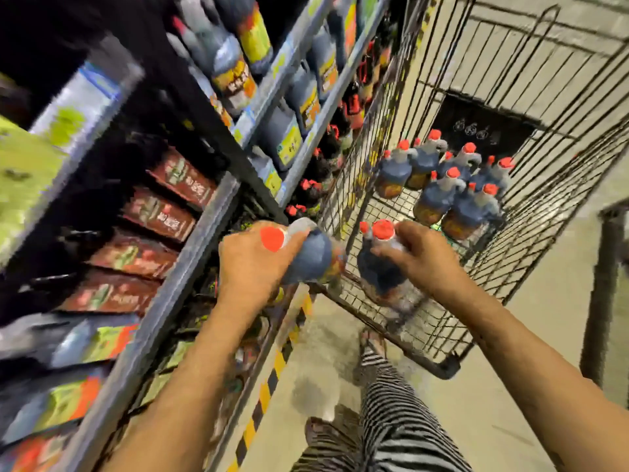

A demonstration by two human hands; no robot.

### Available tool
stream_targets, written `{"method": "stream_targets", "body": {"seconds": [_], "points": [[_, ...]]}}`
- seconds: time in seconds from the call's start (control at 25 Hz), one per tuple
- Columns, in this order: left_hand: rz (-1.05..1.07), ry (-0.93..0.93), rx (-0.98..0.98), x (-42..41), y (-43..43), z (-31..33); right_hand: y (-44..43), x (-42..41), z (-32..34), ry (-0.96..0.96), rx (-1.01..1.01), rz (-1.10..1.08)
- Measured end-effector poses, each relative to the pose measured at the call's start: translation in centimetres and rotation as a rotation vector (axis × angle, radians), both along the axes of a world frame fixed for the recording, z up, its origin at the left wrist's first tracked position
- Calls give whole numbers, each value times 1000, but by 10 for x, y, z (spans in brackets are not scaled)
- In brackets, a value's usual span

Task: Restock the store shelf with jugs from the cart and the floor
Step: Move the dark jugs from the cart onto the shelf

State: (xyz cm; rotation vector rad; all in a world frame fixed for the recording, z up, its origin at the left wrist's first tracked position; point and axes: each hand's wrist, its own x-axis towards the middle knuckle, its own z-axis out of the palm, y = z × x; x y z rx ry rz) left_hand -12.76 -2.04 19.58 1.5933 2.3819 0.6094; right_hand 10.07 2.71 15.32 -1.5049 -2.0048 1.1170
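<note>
My left hand (253, 264) grips a dark jug with a red cap (313, 255), tilted on its side, just in front of the low shelf edge (190, 253). My right hand (422, 257) holds a second dark red-capped jug (379, 267) by its neck and handle, upright, over the near corner of the wire cart (425, 321). Several more of the same jugs (446, 185) stand together deeper in the cart. The picture is blurred by motion.
The shelving on the left carries dark jugs (299, 97) on upper levels, red packets (160, 212) and green-orange packs (75, 400) lower down. A yellow-black striped strip (269, 379) runs along the shelf base. My striped trouser leg (384, 413) stands on grey floor.
</note>
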Motion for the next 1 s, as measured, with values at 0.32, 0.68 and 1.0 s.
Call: {"method": "stream_targets", "body": {"seconds": [0.32, 0.68, 1.0], "points": [[127, 9, 396, -67, -174, 151, -79, -96, 135, 104, 225, 397], [135, 150, 599, -158, -306, 238, -146, -214, 265, 311, 262, 891], [173, 266, 763, -206, -328, 286, -158, -301, 328, 431, 387, 1099]]}}
